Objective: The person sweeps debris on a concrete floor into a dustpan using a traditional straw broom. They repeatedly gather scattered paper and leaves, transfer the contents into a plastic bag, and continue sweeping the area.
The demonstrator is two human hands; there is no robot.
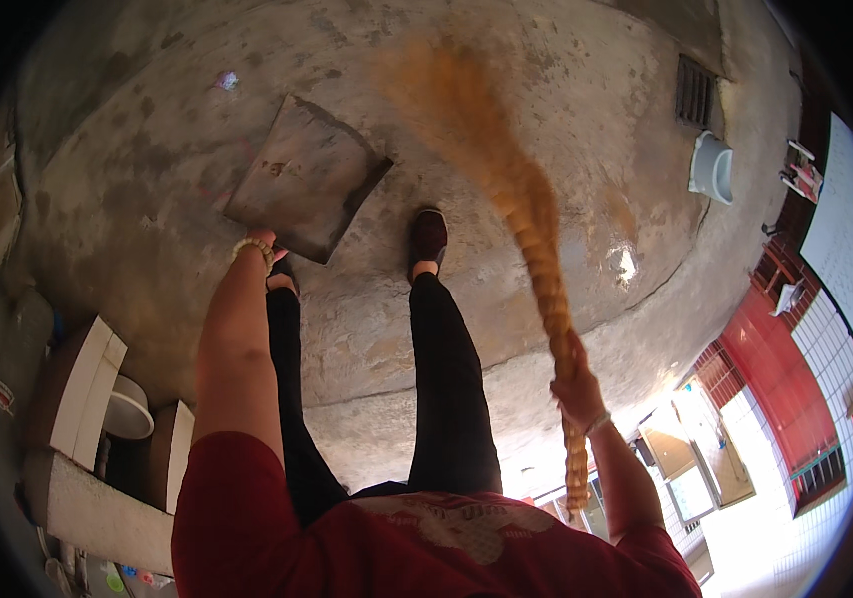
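Observation:
My right hand (577, 385) is wrapped around the bound handle of a straw broom (538, 254). The broom's head fans out over the concrete floor and is blurred. On the left, a wide, flat dustpan (306, 176) lies low over the floor, with a little debris on its surface. My left hand (265, 241), with a beaded bracelet at the wrist, is at the dustpan's near edge. Its fingers are partly hidden, and the handle cannot be seen. A small crumpled piece of litter (227, 80) rests on the floor beyond the dustpan.
My right shoe (428, 233) stands between the dustpan and the broom. A floor drain grate (695, 91) and a pale blue plastic stool (711, 168) are at the far right. White-topped blocks (86, 389) around a basin (129, 407) stand at left. A red door (781, 389) is at right.

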